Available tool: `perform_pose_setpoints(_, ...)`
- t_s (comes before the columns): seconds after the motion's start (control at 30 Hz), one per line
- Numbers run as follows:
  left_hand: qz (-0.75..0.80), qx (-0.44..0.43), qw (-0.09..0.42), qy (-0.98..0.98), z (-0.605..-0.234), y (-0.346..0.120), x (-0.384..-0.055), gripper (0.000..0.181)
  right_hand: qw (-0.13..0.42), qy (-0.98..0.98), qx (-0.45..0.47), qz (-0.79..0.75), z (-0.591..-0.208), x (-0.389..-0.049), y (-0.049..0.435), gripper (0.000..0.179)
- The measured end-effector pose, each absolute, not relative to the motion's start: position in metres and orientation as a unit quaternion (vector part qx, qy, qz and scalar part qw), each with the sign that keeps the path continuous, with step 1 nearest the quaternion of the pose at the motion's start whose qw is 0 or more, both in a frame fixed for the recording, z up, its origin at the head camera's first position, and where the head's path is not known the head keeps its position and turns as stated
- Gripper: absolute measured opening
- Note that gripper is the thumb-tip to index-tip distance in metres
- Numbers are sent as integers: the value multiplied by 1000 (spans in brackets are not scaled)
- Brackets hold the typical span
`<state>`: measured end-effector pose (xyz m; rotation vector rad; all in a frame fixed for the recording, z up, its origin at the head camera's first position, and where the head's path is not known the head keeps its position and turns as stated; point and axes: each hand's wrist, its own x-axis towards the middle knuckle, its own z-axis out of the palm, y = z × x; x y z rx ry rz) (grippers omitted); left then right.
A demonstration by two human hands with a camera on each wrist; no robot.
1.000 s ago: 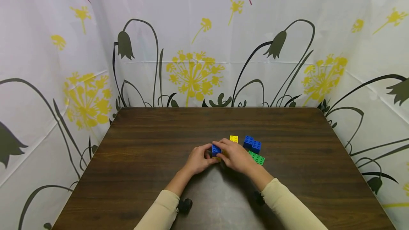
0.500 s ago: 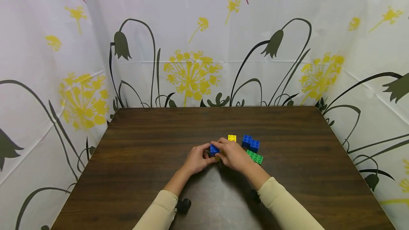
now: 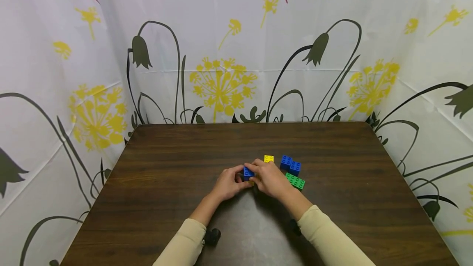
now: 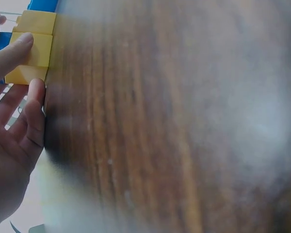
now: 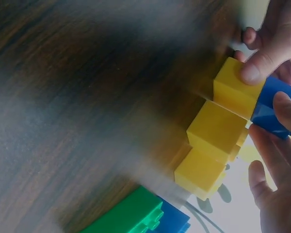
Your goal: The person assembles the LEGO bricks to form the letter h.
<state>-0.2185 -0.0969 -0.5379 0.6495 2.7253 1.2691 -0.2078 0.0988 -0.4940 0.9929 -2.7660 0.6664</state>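
Right wrist — blue brick [image 5: 267, 108] (smooth-sided, boxy) atop yellow brick [image 5: 231, 92]

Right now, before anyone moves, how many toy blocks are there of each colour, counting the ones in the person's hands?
Yellow blocks: 3
Blue blocks: 3
Green block: 1
Total in view: 7

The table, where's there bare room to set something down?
Bare: the table left of the left hand, and right of the green brick to the table's edge. Crowded: around the right hand, with yellow bricks and blue bricks close by.
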Motion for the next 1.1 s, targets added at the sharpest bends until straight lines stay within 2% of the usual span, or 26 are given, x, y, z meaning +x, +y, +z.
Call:
perform_pose_setpoints(0.37, 439, 224, 31, 870, -539, -100, -219, 35, 85, -924, 336, 165, -497, -204, 97, 45)
perform_pose_setpoints(0.63, 433, 228, 29, 872, -540, -99, -222, 38, 110, -921, 342, 150, -499, -201, 99, 46)
perform_pose_setpoints(0.9, 434, 226, 41, 871, -537, -98, -220, 40, 97, -920, 348, 149, -496, -199, 102, 48)
perform_pose_setpoints(1.1, 420, 230, 43, 877, -538, -98, -222, 37, 82, -921, 348, 157, -490, -200, 109, 56)
